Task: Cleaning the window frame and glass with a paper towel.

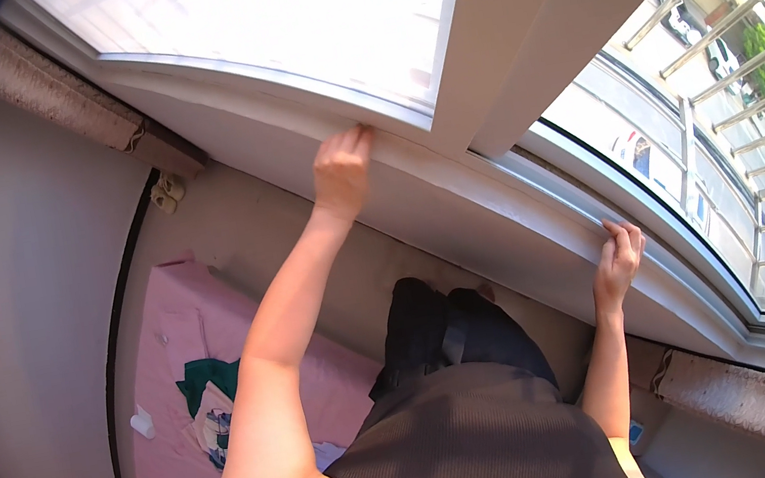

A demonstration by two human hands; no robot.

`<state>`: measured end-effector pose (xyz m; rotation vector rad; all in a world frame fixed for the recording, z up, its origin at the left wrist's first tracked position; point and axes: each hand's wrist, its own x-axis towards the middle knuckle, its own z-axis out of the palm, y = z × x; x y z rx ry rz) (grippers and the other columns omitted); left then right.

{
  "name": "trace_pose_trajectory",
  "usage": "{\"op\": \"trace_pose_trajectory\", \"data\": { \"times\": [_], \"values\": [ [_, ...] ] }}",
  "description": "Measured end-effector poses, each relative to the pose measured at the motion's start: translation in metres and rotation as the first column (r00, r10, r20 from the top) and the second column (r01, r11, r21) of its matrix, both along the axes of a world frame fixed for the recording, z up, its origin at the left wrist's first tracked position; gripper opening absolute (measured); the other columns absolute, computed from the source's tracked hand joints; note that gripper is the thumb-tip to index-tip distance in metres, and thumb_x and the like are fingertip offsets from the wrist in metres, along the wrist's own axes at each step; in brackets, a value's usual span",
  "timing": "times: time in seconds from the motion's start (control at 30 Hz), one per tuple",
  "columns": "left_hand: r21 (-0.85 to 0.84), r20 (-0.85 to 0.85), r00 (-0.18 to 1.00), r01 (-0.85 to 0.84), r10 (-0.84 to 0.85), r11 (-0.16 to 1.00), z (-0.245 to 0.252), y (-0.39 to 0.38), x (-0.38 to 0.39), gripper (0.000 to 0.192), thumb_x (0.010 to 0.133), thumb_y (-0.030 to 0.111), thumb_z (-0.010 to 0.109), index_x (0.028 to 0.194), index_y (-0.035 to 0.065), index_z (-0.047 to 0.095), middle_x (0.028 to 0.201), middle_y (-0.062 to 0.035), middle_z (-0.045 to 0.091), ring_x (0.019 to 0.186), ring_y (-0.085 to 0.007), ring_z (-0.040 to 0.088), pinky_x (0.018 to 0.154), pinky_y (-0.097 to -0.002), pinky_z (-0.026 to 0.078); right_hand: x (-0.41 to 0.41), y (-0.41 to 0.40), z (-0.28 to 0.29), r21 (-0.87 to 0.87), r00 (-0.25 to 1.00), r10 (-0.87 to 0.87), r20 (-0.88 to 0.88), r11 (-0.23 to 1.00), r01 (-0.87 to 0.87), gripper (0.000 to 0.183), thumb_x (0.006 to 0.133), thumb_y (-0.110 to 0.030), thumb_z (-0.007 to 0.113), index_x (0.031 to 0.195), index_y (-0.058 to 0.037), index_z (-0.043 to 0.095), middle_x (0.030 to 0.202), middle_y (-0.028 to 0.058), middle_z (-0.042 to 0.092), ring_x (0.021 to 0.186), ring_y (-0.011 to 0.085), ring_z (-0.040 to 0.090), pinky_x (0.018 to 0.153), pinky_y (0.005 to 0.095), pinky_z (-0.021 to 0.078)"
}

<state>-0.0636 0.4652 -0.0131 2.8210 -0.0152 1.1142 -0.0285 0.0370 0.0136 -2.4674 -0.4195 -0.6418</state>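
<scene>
My left hand rests with bent fingers on the narrow white windowsill, just under the light frame of a large window pane. To the right, my right hand lies with curled fingertips on the metal sliding track of the window frame. Between the hands stands a broad window frame upright. Whether anything small is under the fingers of either hand cannot be told. Outside the right opening, metal security bars show.
A bed with a pink sheet and clothes on it, among them a green cloth, lies behind at the left. Tied-back curtains hang at both ends of the window. A pair of shoes sits in the floor corner.
</scene>
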Motion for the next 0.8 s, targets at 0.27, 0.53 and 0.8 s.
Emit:
{"op": "trace_pose_trajectory", "data": {
  "times": [0.27, 0.53, 0.8],
  "values": [
    [-0.084, 0.080, 0.996, 0.045, -0.038, 0.995, 0.006, -0.028, -0.013, 0.022, 0.079, 0.001, 0.063, 0.099, 0.0034, 0.072, 0.101, -0.0099, 0.071, 0.091, -0.0283, 0.068, 0.079, -0.0385, 0.054, 0.002, 0.001, -0.004, 0.001, 0.999, -0.033, -0.005, 0.999, 0.033, 0.024, 0.082, 0.006, 0.051, 0.098, 0.0003, 0.069, 0.102, 0.0140, 0.059, 0.100, 0.0306, 0.053, 0.091, 0.0403, 0.0434],
    [-0.138, 0.132, 0.987, 0.114, -0.096, 0.984, 0.000, -0.032, -0.003, 0.026, 0.074, -0.003, 0.062, 0.097, 0.0025, 0.072, 0.099, -0.0091, 0.071, 0.088, -0.0262, 0.068, 0.076, -0.0357, 0.055, 0.003, 0.004, -0.001, 0.010, 1.000, -0.017, -0.004, 1.000, 0.017, 0.028, 0.079, 0.009, 0.050, 0.097, 0.0002, 0.069, 0.102, 0.0144, 0.059, 0.101, 0.0311, 0.054, 0.092, 0.0405, 0.0436],
    [-0.024, 0.095, 0.995, 0.010, -0.008, 1.000, -0.002, 0.023, 0.004, 0.024, 0.076, -0.001, 0.060, 0.096, 0.0037, 0.072, 0.100, -0.0103, 0.071, 0.089, -0.0284, 0.068, 0.077, -0.0374, 0.055, 0.001, 0.001, -0.004, 0.009, 0.999, -0.034, 0.002, 0.999, 0.034, 0.029, 0.078, 0.010, 0.050, 0.097, 0.0005, 0.069, 0.101, 0.0148, 0.059, 0.101, 0.0314, 0.054, 0.092, 0.0406, 0.0437]
  ]
}}
